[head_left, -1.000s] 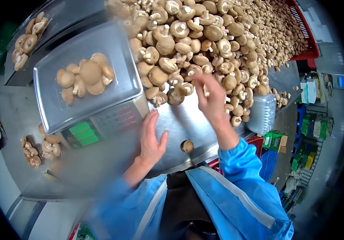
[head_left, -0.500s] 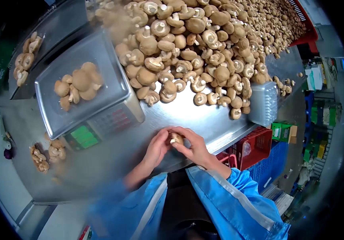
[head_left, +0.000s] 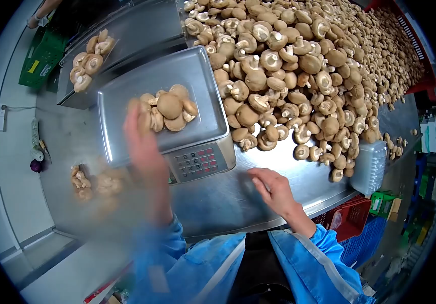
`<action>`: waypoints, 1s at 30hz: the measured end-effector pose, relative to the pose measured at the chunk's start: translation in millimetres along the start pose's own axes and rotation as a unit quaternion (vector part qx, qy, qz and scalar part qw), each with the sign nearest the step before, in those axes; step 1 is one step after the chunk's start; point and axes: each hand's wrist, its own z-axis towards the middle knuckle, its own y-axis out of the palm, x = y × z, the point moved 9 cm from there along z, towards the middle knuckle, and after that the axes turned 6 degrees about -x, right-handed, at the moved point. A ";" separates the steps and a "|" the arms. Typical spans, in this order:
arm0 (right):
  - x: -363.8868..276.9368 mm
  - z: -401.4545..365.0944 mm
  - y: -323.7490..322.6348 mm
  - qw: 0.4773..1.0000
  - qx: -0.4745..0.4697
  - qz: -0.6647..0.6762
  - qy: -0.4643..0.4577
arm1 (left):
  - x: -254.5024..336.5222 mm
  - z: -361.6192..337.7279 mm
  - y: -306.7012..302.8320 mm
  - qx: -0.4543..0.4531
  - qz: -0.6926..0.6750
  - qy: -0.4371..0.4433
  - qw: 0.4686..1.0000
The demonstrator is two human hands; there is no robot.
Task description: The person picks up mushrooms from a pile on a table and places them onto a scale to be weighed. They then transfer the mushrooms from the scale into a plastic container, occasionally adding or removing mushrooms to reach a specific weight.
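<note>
My left hand [head_left: 144, 147] is smeared by motion over the steel pan of the weighing scale [head_left: 119, 93], beside a small heap of shiitake mushrooms [head_left: 169, 105]. Whether its fingers hold anything cannot be made out. My right hand [head_left: 277, 191] hovers above the metal table [head_left: 218, 205], just in front of the scale's right corner. Its thumb and fingers are apart with nothing between them. Part of the scale's keypad [head_left: 196, 161] shows; my left forearm covers the display. A large pile of shiitake mushrooms [head_left: 273, 81] lies right of the scale.
Clear plastic trays [head_left: 370, 167] are stacked at the table's right edge. More mushrooms [head_left: 92, 61] lie behind the scale, and small groups [head_left: 81, 181] sit to its left. Red [head_left: 352, 218] and blue crates [head_left: 362, 240] stand below the table's right side. A green crate [head_left: 43, 55] is at far left.
My hands have parted from around a single mushroom. The left has swung out over the scale pan; the right has opened and no longer holds the mushroom. The view has turned left.
</note>
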 end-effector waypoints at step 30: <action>-67.0 319.6 -85.8 0.944 0.012 -0.289 -0.159 | 32.0 -59.3 194.3 -0.165 0.001 0.045 0.985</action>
